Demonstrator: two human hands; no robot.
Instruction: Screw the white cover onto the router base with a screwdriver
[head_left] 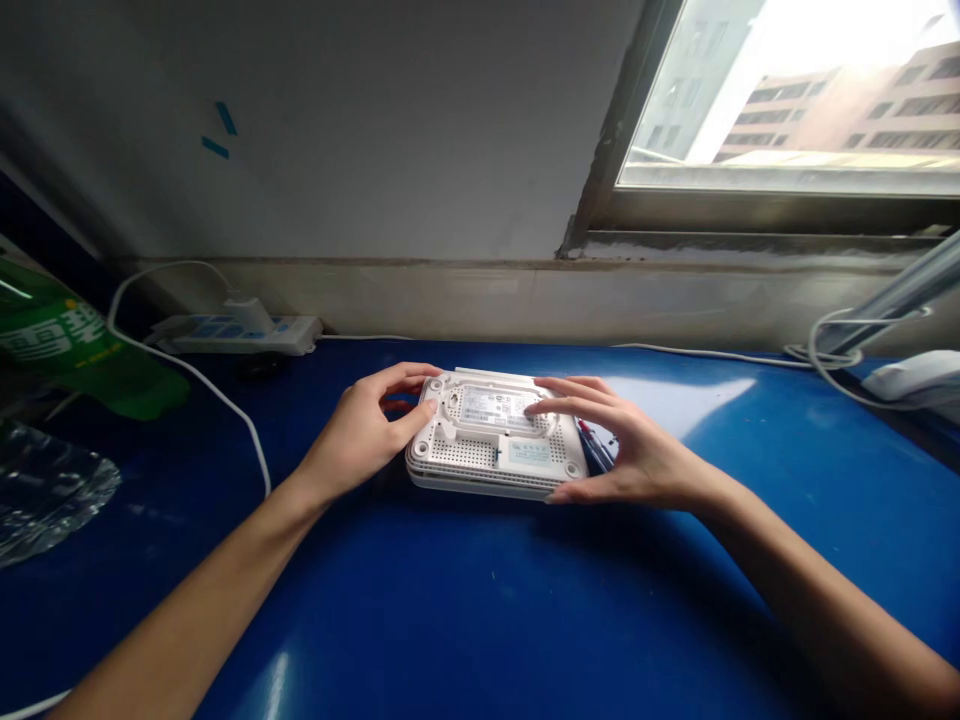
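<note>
A white router (pixel 469 452) with rows of vent holes and printed labels lies on the blue table, its underside facing up. My left hand (pixel 369 425) grips its left end, thumb on the top face and fingers round the far edge. At the other end, my right hand (pixel 626 440) holds it with the fingers across the top and the thumb against the near right corner. Part of a slim red and dark tool or pen (pixel 596 445) shows between my right hand and the router; the rest of it is hidden.
A white power strip (pixel 292 335) with a plugged-in adapter (pixel 251 315) lies along the wall, its cable (pixel 225 385) curving down the left. Left of it are a green bottle (pixel 82 340) and a clear plastic bottle (pixel 52 490). A lamp arm (pixel 892 295) rises at right.
</note>
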